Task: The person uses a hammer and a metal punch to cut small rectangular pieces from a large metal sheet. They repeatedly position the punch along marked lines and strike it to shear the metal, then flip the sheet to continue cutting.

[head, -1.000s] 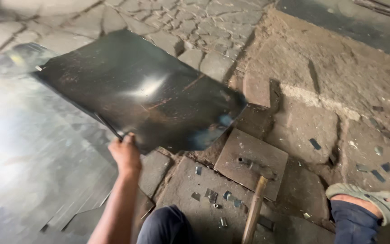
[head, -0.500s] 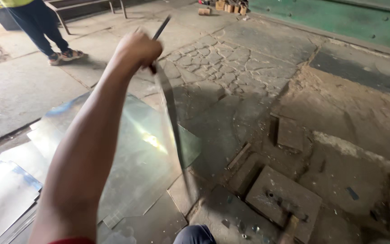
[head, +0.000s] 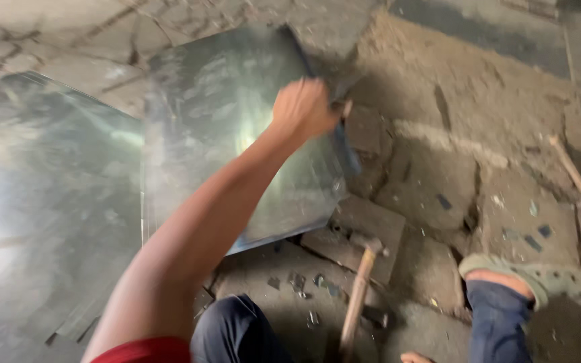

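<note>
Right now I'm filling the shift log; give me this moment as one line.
left hand: grips edge of metal sheet | sheet: tilted over sheet stack | hammer: lying on stone floor | right hand: not in view

Shiny grey metal sheet point(head: 223, 128), thin, rectangular, tilted — lower edge on the stacked sheets point(head: 42, 222)

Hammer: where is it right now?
Head view, lower centre: the hammer lies on the stone floor, between the knee and the sandalled foot, just below the metal sheet.
</note>
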